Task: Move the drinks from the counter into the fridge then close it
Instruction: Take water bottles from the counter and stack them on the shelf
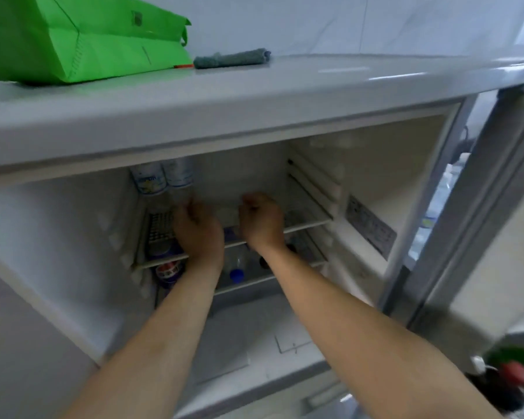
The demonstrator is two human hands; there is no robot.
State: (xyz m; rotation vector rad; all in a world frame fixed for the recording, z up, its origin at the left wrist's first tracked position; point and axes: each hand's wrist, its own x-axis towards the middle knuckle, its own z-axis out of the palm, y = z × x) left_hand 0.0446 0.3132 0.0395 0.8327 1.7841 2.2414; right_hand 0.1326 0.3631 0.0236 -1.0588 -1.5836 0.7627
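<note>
The small fridge [375, 164] stands open and both my arms reach onto its upper wire shelf [309, 223]. Two clear bottles stand at the shelf's back left: one with a blue label [149, 180] and one to its right [179, 176]. My left hand [198, 232] curls around the base of the right-hand bottle. My right hand [262, 222] is beside it with fingers curled; a faint clear shape lies between the hands, too blurred to name. On the lower shelf lie a blue-capped bottle [236, 273] and a red-and-blue can [167, 271].
The fridge door [496, 213] hangs open at the right, with bottles in its rack [436, 204]. On the fridge top lie a green bag [82, 40] and a grey cloth [233, 58]. Colourful items [518, 373] sit low at the right.
</note>
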